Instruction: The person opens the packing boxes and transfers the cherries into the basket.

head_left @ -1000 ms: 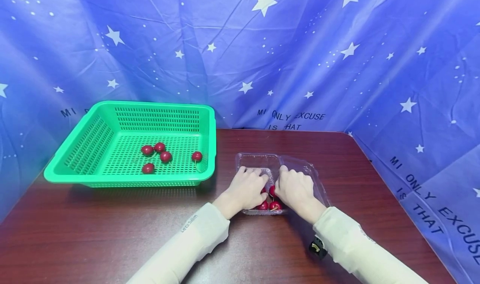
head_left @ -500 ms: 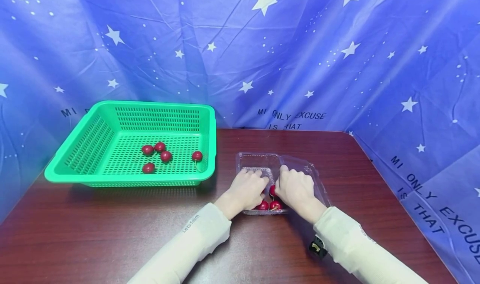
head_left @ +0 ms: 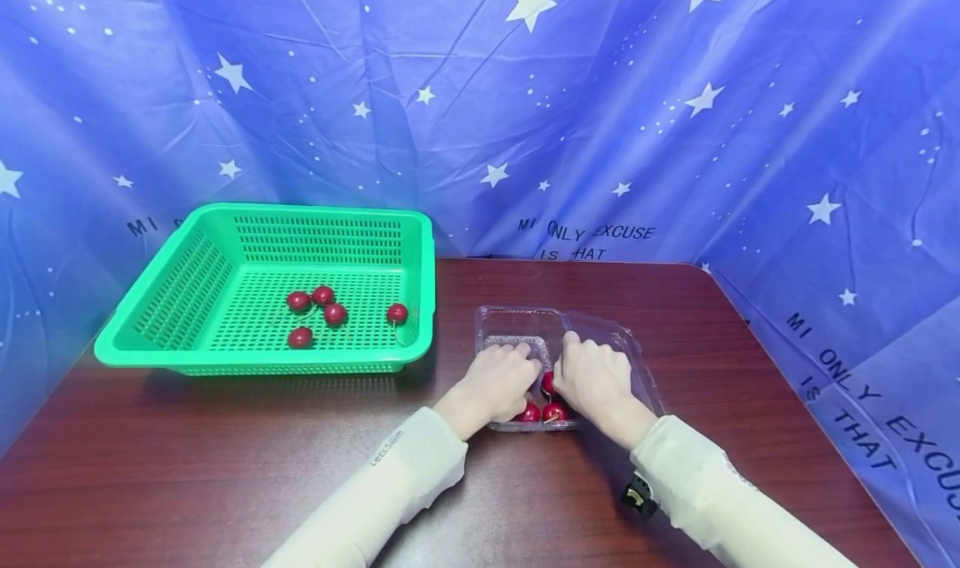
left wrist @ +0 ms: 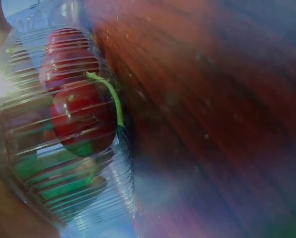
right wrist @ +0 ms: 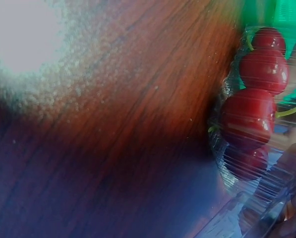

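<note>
In the head view a clear plastic box point(head_left: 491, 321) stands with its lid point(head_left: 630, 344) folded out to the right. Several red cherries point(head_left: 554, 413) with stems lie at its near end, and the wrist views show cherries point(left wrist: 84, 119) through the ribbed wall. My left hand point(head_left: 497, 384) reaches into the box, fingers bent down beside the cherries; its fingertips are hidden from above, so whether it pinches one is unclear. Over the hinge side my right hand point(head_left: 596, 382) grips the box with curled fingers, its thumb side by a cherry point(head_left: 548, 383).
A green slotted basket point(head_left: 262, 357) sits to the left, with several cherries point(head_left: 335, 314) on its floor. The brown wooden table point(head_left: 315, 451) bears everything. A blue star-patterned cloth point(head_left: 465, 92) hangs behind and at the right.
My left hand has drawn slightly nearer and inward; a cherry seen earlier between its thumb and forefinger is now hidden. My right hand holds its place. The head view shifts a little.
</note>
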`<state>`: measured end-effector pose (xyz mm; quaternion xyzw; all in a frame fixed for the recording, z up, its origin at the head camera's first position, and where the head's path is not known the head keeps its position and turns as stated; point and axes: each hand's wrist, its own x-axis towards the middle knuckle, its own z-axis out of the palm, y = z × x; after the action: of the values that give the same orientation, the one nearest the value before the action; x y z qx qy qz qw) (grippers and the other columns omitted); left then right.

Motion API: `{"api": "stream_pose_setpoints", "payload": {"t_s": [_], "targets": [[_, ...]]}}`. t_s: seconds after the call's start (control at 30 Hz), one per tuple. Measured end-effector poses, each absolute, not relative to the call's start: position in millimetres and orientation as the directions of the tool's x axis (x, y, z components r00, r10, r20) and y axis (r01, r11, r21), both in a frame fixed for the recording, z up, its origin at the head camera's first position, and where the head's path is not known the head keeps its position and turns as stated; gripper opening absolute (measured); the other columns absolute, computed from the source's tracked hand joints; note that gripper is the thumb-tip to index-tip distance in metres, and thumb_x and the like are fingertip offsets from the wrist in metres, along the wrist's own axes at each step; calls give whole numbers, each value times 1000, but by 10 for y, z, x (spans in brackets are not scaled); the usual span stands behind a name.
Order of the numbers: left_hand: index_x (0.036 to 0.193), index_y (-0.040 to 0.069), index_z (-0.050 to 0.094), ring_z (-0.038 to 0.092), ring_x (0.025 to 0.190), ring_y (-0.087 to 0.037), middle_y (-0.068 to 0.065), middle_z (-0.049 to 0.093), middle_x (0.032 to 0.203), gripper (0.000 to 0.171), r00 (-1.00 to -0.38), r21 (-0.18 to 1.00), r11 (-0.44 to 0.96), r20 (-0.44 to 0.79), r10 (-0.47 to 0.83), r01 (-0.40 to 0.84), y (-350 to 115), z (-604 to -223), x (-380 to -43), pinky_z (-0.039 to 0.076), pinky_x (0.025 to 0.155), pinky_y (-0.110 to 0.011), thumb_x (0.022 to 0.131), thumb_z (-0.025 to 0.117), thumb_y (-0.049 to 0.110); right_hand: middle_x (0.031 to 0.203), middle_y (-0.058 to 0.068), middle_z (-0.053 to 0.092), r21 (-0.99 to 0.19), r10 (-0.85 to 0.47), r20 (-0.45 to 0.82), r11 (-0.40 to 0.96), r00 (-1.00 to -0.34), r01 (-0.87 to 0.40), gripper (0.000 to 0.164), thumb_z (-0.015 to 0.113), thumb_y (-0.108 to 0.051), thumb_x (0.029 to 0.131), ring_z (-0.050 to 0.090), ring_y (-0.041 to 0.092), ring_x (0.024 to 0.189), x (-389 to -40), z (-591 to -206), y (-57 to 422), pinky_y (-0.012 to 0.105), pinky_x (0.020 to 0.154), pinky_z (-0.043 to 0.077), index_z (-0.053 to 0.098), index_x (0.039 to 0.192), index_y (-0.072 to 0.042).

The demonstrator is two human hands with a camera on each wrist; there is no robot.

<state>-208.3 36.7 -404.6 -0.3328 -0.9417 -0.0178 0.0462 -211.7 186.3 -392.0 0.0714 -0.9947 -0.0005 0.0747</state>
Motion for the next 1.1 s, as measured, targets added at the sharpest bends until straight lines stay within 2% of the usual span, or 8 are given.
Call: {"api": "stream_pose_setpoints", "payload": {"t_s": [0.23,0.6,1.1], "targets": [[104,21,68,63,96,-23,-4,67,102,22,-783,-13,785,74,618,619,400,-4045,-2079,52,87,-40,84,67,31,71,27,70,11,-138,147,990,-979,-138,19,52,-18,84,64,44,60,-2120,-3912,1874,53,44,49,54,79,1],[112,22,66,61,102,-22,-3,65,109,26,-790,-5,791,41,612,612,402,-4044,-2045,45,96,-42,88,61,32,71,28,70,-4,-136,156,990,-978,-138,19,53,-18,84,64,44,60,-2085,-3936,1879,53,45,50,54,78,1],[107,19,67,62,102,-24,-4,67,110,24,-792,31,794,106,601,606,379,-4046,-2066,45,94,-44,86,63,28,72,27,70,3,-145,181,989,-973,-147,17,55,-17,82,64,44,60,-2121,-3945,1869,53,44,49,56,78,0]]}}
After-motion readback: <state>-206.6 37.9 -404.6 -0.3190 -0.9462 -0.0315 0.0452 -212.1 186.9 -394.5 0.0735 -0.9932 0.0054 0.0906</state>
